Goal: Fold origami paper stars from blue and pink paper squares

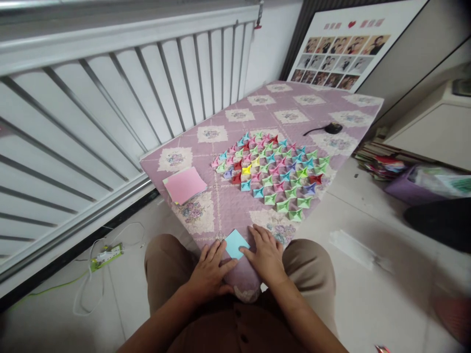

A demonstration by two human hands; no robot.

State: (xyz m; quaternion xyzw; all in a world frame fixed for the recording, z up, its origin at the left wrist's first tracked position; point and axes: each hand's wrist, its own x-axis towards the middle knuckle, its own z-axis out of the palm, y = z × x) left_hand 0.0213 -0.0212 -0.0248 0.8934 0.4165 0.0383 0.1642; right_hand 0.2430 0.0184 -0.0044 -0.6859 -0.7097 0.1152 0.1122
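Fingers of left hand and right hand spread flat, pressing blue paper square between them

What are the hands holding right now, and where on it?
Both hands, left and right, pin a light blue paper square flat on the table, fingertips at its lower edges.

Matt blue paper square; quilted cloth table cover; glossy floor tiles.
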